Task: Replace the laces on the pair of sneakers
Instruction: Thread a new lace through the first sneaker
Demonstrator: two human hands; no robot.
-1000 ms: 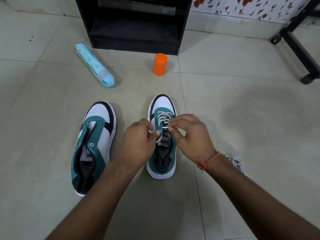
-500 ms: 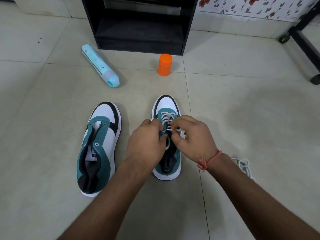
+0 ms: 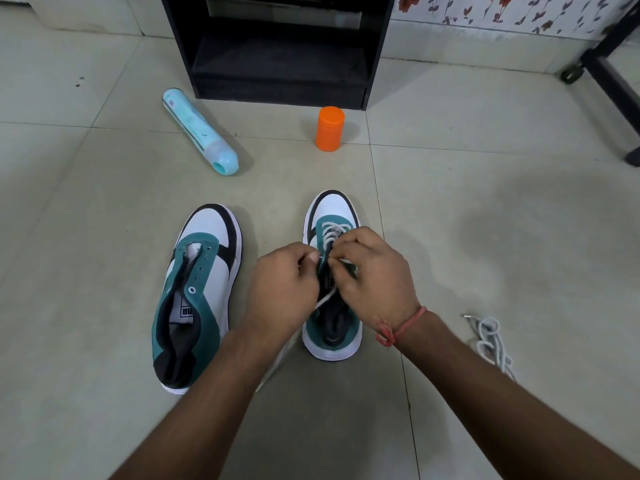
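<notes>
While both hands work at mid eyelets, right sneaker [image 3: 332, 278] at centre is approx. half laced: white lace [image 3: 330, 233] crosses toe-end rows only. Left hand [image 3: 284, 289] and right hand [image 3: 374, 275] each pinch lace. Left sneaker [image 3: 194, 292] at 9 o'clock: eyelets bare, not begun. Loose lace [image 3: 491, 341] on floor [image 3: 485, 202] at 3 o'clock, prob. for it.

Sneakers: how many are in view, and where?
2. The unlaced sneaker lies on the floor at left; the partly laced sneaker sits under the left hand and right hand.
</notes>
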